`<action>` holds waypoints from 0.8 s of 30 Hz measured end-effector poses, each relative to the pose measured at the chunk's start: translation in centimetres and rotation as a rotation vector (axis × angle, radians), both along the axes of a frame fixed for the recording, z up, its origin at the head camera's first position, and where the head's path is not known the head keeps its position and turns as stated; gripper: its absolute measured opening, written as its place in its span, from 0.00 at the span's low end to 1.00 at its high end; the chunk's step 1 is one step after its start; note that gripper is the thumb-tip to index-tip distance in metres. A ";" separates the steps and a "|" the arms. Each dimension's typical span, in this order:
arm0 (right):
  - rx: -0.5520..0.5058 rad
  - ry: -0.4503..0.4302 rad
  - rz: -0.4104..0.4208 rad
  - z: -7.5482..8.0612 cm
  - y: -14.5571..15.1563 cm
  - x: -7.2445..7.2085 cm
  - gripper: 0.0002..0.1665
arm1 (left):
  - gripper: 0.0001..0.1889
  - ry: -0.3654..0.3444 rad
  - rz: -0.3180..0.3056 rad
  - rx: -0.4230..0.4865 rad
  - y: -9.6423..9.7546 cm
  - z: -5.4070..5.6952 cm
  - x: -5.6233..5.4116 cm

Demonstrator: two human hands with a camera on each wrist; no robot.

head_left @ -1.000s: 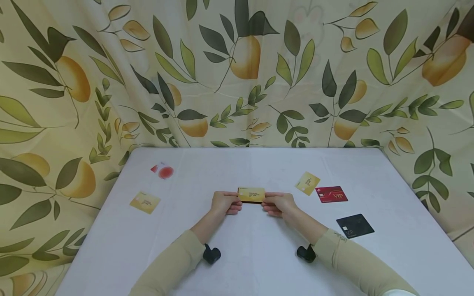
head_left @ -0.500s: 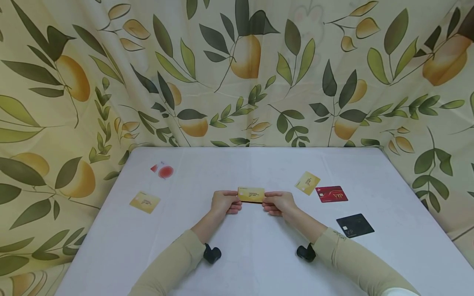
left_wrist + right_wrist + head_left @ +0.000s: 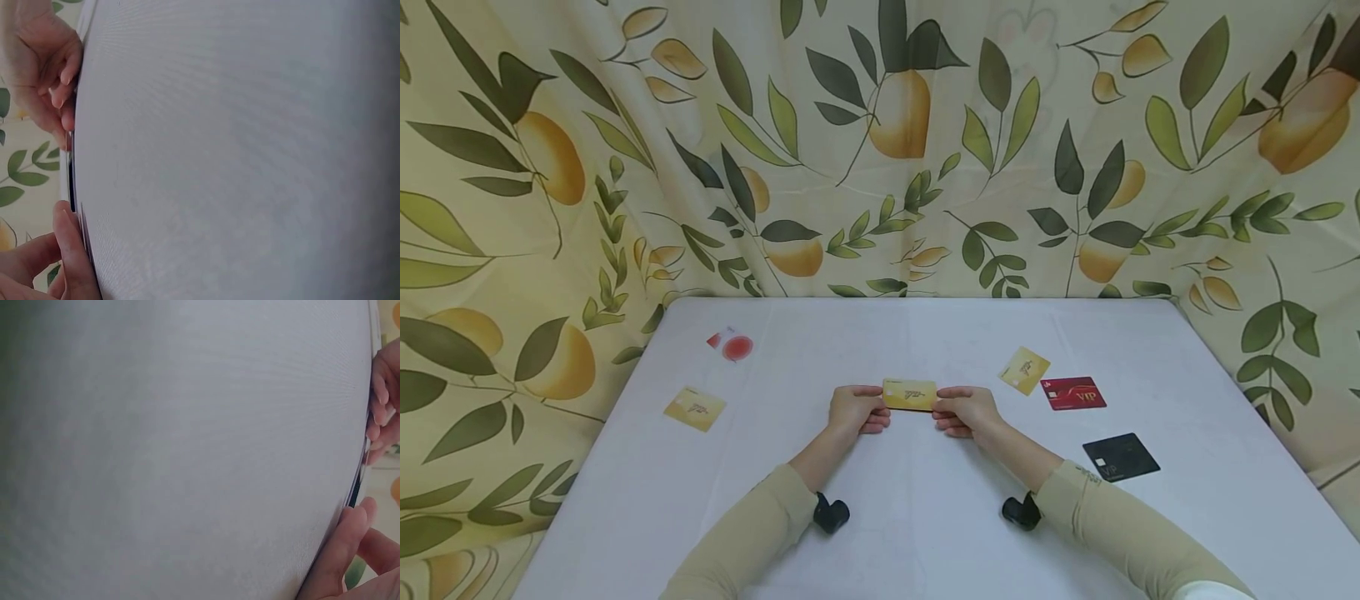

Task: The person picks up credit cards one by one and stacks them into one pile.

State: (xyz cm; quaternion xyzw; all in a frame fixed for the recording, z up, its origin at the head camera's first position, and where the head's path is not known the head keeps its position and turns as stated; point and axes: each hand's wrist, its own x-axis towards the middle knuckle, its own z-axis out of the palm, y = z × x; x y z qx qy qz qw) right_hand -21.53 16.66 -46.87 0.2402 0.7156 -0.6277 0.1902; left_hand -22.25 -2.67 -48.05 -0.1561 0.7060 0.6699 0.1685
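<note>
A gold bank card (image 3: 909,393) is held by its two short ends at the middle of the table in the head view. My left hand (image 3: 857,409) pinches its left end, thumb along the top and fingers lower down. On the opposite end, my right hand (image 3: 967,410) pinches in the same way. A thin dark edge shows beneath the gold card; whether it is another card or shadow I cannot tell for sure. Both wrist views catch the card only edge-on, as a thin dark line (image 3: 71,181) close to the tabletop between the fingertips.
To the right lie a second gold card (image 3: 1025,371), a red VIP card (image 3: 1073,393) touching or nearly touching it, and a black VIP card (image 3: 1122,457). Left are another gold card (image 3: 695,408) and a white-and-red card (image 3: 735,346). A patterned curtain (image 3: 865,225) hangs behind the white table (image 3: 820,333).
The dark strip under the gold card's near edge has narrowed to a thin line. Both hands keep their hold in almost the same place, and the other cards stay put.
</note>
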 end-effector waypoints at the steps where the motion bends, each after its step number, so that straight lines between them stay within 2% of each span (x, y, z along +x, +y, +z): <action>1: 0.001 0.002 0.005 0.0 0.0 0.0 0.20 | 0.14 0.000 0.002 0.000 0.0 0.0 0.0; 13: -0.001 0.025 0.021 -0.3 0.0 0.1 0.20 | 0.14 0.022 0.003 -0.010 0.1 0.0 0.1; 19: -0.018 0.018 0.003 0.0 0.1 0.1 0.19 | 0.14 -0.026 0.031 0.039 -0.1 -0.2 -0.2; 24: -0.046 0.008 -0.021 0.6 0.0 0.1 0.19 | 0.15 -0.080 0.054 0.117 -0.9 0.2 -0.5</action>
